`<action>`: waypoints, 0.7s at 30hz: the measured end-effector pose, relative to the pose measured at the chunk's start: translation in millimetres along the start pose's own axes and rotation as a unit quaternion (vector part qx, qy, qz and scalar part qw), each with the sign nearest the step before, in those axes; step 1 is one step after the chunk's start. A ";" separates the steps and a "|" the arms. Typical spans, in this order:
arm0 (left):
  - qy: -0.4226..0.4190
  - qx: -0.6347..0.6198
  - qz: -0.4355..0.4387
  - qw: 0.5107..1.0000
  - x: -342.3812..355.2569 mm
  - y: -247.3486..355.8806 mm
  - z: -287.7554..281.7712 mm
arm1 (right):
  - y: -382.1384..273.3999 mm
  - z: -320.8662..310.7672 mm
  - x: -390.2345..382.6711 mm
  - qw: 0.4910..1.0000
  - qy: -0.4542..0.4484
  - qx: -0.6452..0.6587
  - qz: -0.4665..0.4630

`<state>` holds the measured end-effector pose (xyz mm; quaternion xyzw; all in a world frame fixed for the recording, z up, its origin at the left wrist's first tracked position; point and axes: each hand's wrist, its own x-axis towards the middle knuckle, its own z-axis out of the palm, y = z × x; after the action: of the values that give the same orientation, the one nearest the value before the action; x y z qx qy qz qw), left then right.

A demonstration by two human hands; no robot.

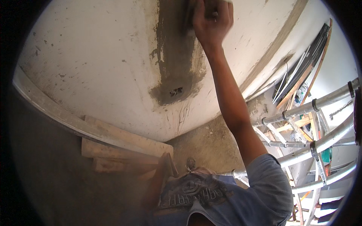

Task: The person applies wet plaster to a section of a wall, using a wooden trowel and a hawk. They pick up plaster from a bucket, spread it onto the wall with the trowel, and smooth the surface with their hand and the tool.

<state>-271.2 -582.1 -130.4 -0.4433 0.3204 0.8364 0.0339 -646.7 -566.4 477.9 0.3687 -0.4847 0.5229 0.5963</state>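
Gripping blurry trowel-like tool (189, 22) in tightly curled right hand (213, 27), probably for steadier pressure on grey mortar (175, 52), can't tell for left hand (165, 164).

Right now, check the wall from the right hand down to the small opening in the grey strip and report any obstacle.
Nothing visible: the grey strip lies uncovered between the right hand and the small opening; metal tubes stand well aside, rightward.

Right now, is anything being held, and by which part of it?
The right grip seems closed around a dark tool of blurred outline, but which part it holds cannot be told. The left grip is too blurred to judge.
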 end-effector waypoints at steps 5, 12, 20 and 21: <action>-0.084 0.059 0.078 0.992 -31.9 6.7 10.4 | -17.1 -7.1 -94.6 0.991 -0.042 -0.026 0.124; -0.037 0.429 0.335 0.838 -5.2 9.2 16.9 | 23.1 -94.5 -231.8 0.971 -0.186 -0.030 0.147; -0.076 0.304 0.159 0.936 -55.7 26.7 53.6 | 32.5 12.7 67.1 0.978 -0.129 -0.161 -0.006; -0.089 0.257 0.158 0.949 -33.8 10.0 30.7 | 17.2 18.6 89.6 0.988 -0.094 -0.123 0.003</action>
<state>-276.3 -564.9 -87.1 -0.2870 0.5860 0.7566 0.0428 -668.7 -557.1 567.9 0.3382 -0.6003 0.4243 0.5876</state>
